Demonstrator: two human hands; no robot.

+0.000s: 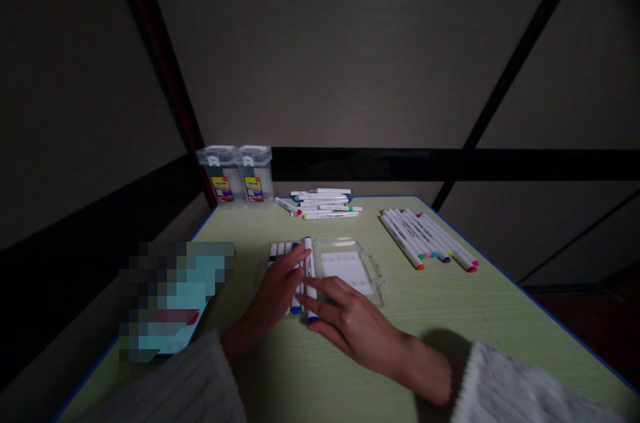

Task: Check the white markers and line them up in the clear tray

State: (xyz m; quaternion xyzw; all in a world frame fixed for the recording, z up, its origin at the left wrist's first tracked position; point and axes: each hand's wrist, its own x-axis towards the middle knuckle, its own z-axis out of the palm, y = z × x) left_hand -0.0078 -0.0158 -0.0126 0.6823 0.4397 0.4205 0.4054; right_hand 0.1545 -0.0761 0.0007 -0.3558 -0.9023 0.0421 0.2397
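Observation:
A white marker with blue ends (309,264) lies lengthwise over the middle of an open clear plastic case (373,256). My right hand (357,326) grips its near part, the thumb close to the blue end and the fingers along its side. Against the marker's left side, the fingers of my left hand (283,286) are closed on its upper part. More markers (280,249) sit side by side in the case's left half, partly covered by my left hand. A white printed card (345,271) rests in the right half.
Two clear lidded boxes (235,173) stand at the back left of the table (400,370). Beside them is a loose pile of markers (325,204). A row of markers with coloured ends (425,238) lies at the right. A blurred light-blue object (185,296) is at the left edge.

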